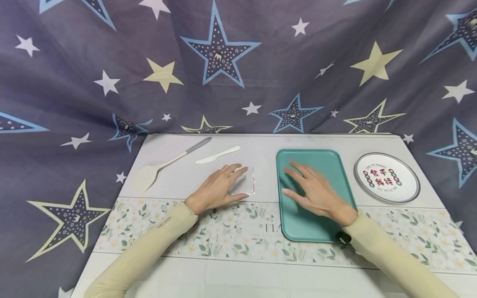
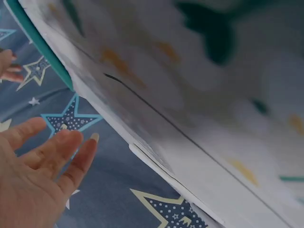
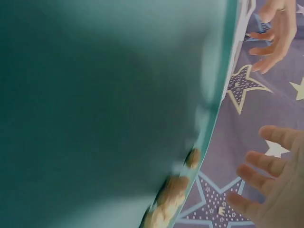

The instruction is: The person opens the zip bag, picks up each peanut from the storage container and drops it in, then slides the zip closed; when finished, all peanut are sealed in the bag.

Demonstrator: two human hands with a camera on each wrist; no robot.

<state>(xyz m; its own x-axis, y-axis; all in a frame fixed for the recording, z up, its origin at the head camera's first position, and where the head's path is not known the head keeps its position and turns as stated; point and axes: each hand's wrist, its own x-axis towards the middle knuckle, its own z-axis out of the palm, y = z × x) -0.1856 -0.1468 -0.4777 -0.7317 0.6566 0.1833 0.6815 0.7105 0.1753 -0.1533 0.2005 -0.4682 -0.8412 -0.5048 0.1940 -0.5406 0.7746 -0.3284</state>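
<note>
My left hand (image 1: 220, 186) hovers with spread, loosely bent fingers beside a small clear plastic packet (image 1: 254, 182); in the left wrist view its fingers hold nothing. My right hand (image 1: 316, 190), a little blurred, is over the teal tray (image 1: 316, 229). Its fingers are apart, with nothing between them in the right wrist view. That view also shows several brown lumpy pieces (image 3: 171, 194) just inside the tray rim; their kind is unclear, and the head view does not show them.
A cream spatula (image 1: 147, 176) with a grey handle and a white plastic knife (image 1: 218, 155) lie at the back left. To the right of the tray sits a round white plate (image 1: 387, 188) with red lettering. A star-patterned curtain (image 1: 261, 49) hangs behind the table.
</note>
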